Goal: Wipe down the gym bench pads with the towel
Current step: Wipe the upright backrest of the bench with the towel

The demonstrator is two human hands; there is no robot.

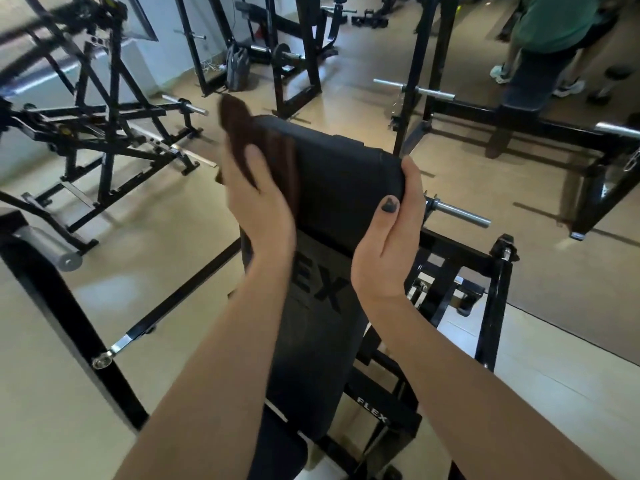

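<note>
Tan gym floor (194,216) crowded with black steel racks (100,133) under daylight.

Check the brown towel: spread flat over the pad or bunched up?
Bunched. The towel is gathered under the left hand against the back pad, one end sticking up loose; motion blur hides its folds.

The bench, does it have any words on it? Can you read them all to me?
"FLEX" in small white letters on the black frame under the back pad.
"EX" in big dark letters on the back pad; the left hand and its arm cover the rest.
No other text shows.
</note>
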